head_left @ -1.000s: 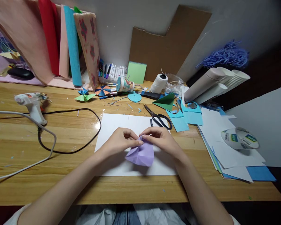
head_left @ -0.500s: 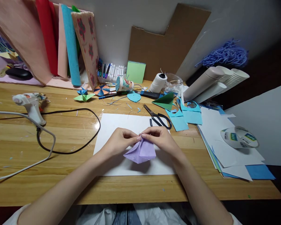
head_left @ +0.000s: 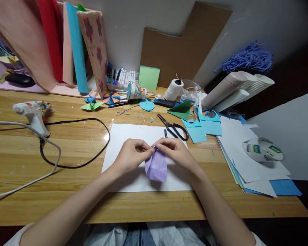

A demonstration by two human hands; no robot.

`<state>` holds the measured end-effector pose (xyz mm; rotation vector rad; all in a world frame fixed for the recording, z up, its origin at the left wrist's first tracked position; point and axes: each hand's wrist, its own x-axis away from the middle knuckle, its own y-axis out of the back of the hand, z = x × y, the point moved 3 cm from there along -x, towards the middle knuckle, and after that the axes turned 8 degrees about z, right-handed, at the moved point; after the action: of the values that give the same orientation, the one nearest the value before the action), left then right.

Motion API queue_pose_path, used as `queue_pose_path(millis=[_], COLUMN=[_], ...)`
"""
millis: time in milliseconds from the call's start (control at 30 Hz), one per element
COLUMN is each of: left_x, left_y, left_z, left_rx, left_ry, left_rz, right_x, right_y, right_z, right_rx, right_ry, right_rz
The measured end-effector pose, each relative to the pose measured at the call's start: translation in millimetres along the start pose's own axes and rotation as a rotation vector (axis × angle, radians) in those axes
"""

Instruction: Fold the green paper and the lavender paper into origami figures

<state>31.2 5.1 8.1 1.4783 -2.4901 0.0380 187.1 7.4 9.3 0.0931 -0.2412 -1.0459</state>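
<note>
A folded sheet of purple paper (head_left: 156,167) hangs between my hands, its lower part rounded and puffed out. My left hand (head_left: 133,153) pinches its top edge from the left, thumb against fingertips. From the right, my right hand (head_left: 177,152) pinches the same top, the two thumbs almost touching. My fingers hide the paper's upper edge. Beneath lies a white sheet (head_left: 123,136) on the wooden table. Black-handled scissors (head_left: 173,128) rest just beyond my right hand, partly on that sheet.
On the left lie a white glue gun (head_left: 33,116) and a looped black cable (head_left: 102,124). Cut light-blue paper (head_left: 196,133) and a green folded paper (head_left: 181,110) lie beyond the scissors. A tape roll (head_left: 261,150) sits on stacked paper (head_left: 251,171) at right. Markers (head_left: 125,78) stand behind.
The purple paper has turned and narrowed between my fingers; its wide left corner no longer sticks out. Both hands keep their pinch in nearly the same place.
</note>
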Motion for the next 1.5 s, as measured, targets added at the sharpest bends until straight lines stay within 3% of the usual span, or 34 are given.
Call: queue_pose_path(millis=[433, 667, 900, 1033, 1267, 1500], left_x=[4.9, -0.7, 0.0, 4.5, 8.0, 3.4], left_y=[-8.3, -7.4, -5.7, -4.7, -3.0, 0.7], left_z=[1.4, 3.5, 5.5, -5.8, -24.9, -17.2], left_rx=[-0.068, 0.019, -0.006, -0.008, -0.126, -0.177], left_ry=[-0.066, 0.009, 0.017, -0.118, -0.336, -0.431], left_rz=[-0.063, 0.099, 0.061, 0.018, 0.209, 0.053], right_x=[-0.6, 0.0, 1.6, 0.3, 0.3, 4.3], right_y=[-4.6, 2.6, -3.4, 3.1, 22.0, 12.3], right_z=[0.4, 1.0, 4.7, 0.7, -6.1, 9.6], right_rx=[0.113, 0.133, 0.168, 0.086, -0.022, 0.019], right_ry=[0.136, 0.152, 0.214, 0.170, 0.184, 0.268], right_rz=[-0.122, -0.212, -0.224, -0.260, -0.347, -0.331])
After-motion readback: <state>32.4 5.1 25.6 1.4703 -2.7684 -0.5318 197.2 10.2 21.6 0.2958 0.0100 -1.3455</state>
